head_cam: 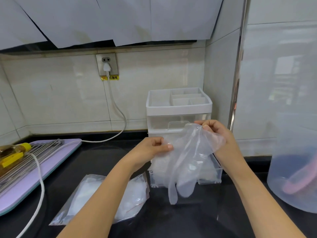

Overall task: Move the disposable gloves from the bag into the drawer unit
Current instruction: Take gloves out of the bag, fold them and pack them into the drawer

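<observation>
Both hands (154,146) (215,133) in fingertip pinch on glove (187,162).

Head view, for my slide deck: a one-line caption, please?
Left hand and right hand pinch a glove by its cuff before the drawer unit, bottom drawer open; bag on the counter.
</observation>
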